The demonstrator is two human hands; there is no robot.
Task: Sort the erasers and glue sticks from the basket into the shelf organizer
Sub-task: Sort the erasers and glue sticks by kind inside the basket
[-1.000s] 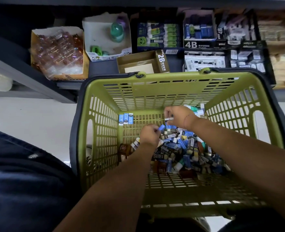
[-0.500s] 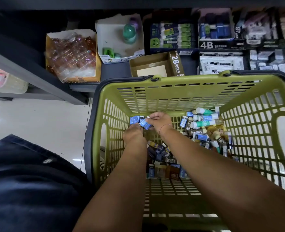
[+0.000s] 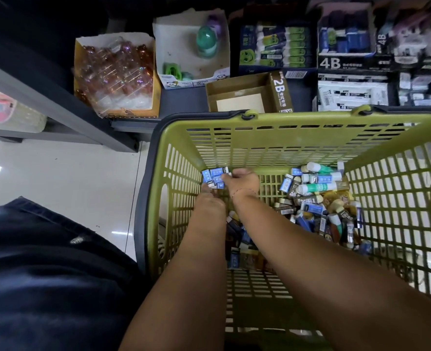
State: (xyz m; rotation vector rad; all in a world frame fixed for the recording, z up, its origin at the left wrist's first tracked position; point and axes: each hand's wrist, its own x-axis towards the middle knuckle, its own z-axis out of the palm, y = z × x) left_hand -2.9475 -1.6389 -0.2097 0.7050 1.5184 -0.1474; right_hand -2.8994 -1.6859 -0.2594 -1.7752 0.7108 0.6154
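Right hand (image 3: 242, 182) pinches right edge of blue erasers (image 3: 214, 177). Left hand (image 3: 209, 198) grips same cluster from below, near far-left corner of basket (image 3: 234, 121). Mixed pile (image 3: 315, 198) crowds right wall, open grid floor between. 2B box (image 3: 239, 97) just beyond far rim.

Green slatted basket (image 3: 260, 148), open top. A small cluster of blue-sleeved erasers (image 3: 214, 177) sits at the basket's far-left inner corner, pinched between left hand (image 3: 209, 197) and right hand (image 3: 243, 182). A loose heap of mixed erasers (image 3: 310, 209) in blue and dark sleeves lies on the basket's right floor, with white, green-labelled glue sticks (image 3: 318, 187) lying flat by the basket's far wall.
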